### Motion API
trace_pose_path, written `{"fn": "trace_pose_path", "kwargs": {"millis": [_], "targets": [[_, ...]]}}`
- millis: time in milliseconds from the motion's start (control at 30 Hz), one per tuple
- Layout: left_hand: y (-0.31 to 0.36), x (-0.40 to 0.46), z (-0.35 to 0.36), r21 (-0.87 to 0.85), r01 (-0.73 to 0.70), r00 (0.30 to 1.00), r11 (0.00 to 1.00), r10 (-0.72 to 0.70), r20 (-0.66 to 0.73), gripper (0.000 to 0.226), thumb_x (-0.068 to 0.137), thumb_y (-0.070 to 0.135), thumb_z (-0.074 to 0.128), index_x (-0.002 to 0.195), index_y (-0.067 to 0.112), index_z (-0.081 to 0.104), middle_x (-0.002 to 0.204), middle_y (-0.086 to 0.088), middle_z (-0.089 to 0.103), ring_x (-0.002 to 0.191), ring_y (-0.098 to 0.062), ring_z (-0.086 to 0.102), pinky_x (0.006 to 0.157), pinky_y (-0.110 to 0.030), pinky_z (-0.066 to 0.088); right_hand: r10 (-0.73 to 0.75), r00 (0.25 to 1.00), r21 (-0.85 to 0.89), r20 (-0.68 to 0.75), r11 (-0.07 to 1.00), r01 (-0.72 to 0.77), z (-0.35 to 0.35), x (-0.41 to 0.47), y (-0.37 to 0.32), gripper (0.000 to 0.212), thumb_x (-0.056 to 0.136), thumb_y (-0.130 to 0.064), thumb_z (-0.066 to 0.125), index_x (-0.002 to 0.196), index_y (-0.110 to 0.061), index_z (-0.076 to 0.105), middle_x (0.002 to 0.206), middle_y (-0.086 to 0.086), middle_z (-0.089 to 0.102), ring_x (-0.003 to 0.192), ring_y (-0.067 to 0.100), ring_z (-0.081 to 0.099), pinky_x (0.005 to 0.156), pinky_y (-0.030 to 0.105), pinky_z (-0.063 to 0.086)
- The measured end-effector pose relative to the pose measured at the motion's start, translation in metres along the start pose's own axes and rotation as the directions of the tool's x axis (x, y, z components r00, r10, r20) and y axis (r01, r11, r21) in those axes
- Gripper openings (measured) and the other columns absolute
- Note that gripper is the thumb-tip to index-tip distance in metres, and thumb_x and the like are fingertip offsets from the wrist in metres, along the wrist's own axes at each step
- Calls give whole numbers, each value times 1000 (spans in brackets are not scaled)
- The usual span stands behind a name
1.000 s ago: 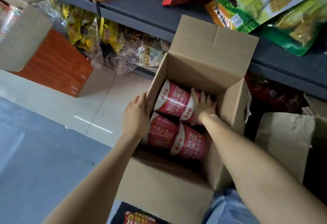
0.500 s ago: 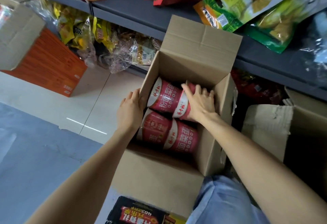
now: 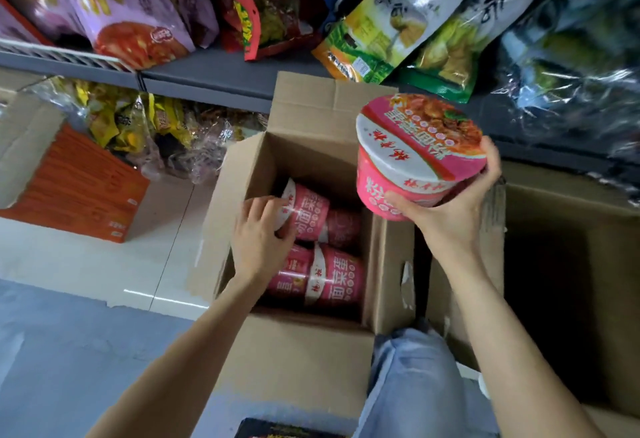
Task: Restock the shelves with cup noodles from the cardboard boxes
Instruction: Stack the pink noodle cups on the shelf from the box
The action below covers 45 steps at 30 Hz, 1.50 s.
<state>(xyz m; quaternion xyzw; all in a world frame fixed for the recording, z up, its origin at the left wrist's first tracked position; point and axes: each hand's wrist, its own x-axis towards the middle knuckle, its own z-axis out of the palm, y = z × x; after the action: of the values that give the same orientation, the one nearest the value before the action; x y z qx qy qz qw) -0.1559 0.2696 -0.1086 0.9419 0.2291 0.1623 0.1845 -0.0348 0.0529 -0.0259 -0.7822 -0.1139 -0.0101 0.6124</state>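
Right hand: the right hand (image 3: 450, 209) grips a round pink cup-noodle bowl with a printed paper lid (image 3: 415, 157), thumb on the side wall, fingers wrapped behind the rim; bowl held above the box's right edge, lid tilted toward the camera.
Left hand: the left hand (image 3: 259, 233) is inside the open brown cardboard box (image 3: 304, 351), fingers curled around a pink cup lying on its side (image 3: 306, 212).
Box contents: further pink cups (image 3: 332, 278) lie on their sides below it.
Surroundings: grey shelf (image 3: 214, 74) behind the box carries snack bags (image 3: 391, 32); a second cardboard box (image 3: 571, 264) stands to the right.
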Motion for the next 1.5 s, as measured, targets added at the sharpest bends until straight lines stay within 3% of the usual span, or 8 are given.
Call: {"fn": "trace_pose_path", "kwargs": {"millis": [200, 533, 700, 833, 1000, 1200, 1400, 1500], "targets": [[22, 39, 74, 104, 311, 850, 945, -325, 415, 92, 75, 49, 69, 148, 20, 21, 144, -11, 32, 129, -34, 33, 106, -43, 31, 34, 999, 72, 9, 997, -34, -12, 10, 24, 118, 54, -13, 91, 144, -18, 14, 137, -21, 28, 129, -6, 37, 100, 10, 35], [11, 43, 159, 470, 265, 800, 842, -464, 381, 107, 70, 57, 70, 149, 18, 9, 149, -26, 17, 130, -41, 28, 108, -50, 28, 0, 996, 66, 93, 998, -6, -23, 11, 59, 130, 52, -12, 93, 143, -17, -1, 139, -18, 17, 131, -12, 28, 99, 3, 29], [21, 44, 134, 353, 366, 829, 861, -474, 296, 106, 65, 57, 73, 148, 23, 15, 142, -21, 25, 124, -40, 32, 107, -45, 25, 12, 996, 155, 90, 988, -26, -32, 12, 49, 125, 52, -26, 93, 144, -20, 8, 140, -21, 23, 134, 1, 33, 103, 16, 37], [34, 35, 59, 81, 293, 917, 953, -304, 258, 99, 49, 61, 76, 131, 21, 36, 139, -18, 30, 124, -39, 34, 104, -48, 33, 54, 997, 189, 48, 980, -62, -49, -4, 25, 125, 47, -42, 91, 144, -32, 13, 144, -15, 30, 134, 7, 38, 105, 37, 44], [52, 33, -72, -123, -171, 984, 978, 175, 28, 91, 49, 70, 74, 125, 26, 48, 137, -6, 30, 126, -27, 36, 98, -46, 43, 70, 997, 196, -37, 979, -61, -66, -37, -29, 130, 41, -46, 91, 145, -37, 13, 145, -11, 36, 130, 5, 44, 104, 33, 44], [69, 45, -202, -116, -377, 907, 919, 341, -247, 72, 53, 51, 79, 114, 27, 50, 141, -2, 22, 131, -31, 26, 100, -52, 40, -98, 992, 148, -83, 983, 109, -60, -37, -133, 121, 40, -47, 88, 140, -49, 19, 141, -20, 38, 129, -1, 41, 102, 20, 38], [79, 86, -305, 83, -560, 698, 825, 523, -490, 59, 67, 50, 74, 111, 19, 51, 137, -11, 26, 128, -35, 27, 112, -21, 17, -291, 950, 118, -112, 945, 304, -20, 27, -237, 124, 50, -35, 90, 145, -38, 10, 141, -21, 34, 128, -10, 35, 100, 7, 31], [79, 105, -334, 186, -577, 624, 795, 576, -528, 59, 68, 48, 75, 112, 19, 50, 137, -14, 26, 129, -36, 28, 115, -47, 20, -284, 958, 78, -47, 955, 287, 14, 73, -262, 129, 50, -37, 91, 148, -37, 7, 149, -6, 32, 129, -1, 35, 101, 15, 28]]}}
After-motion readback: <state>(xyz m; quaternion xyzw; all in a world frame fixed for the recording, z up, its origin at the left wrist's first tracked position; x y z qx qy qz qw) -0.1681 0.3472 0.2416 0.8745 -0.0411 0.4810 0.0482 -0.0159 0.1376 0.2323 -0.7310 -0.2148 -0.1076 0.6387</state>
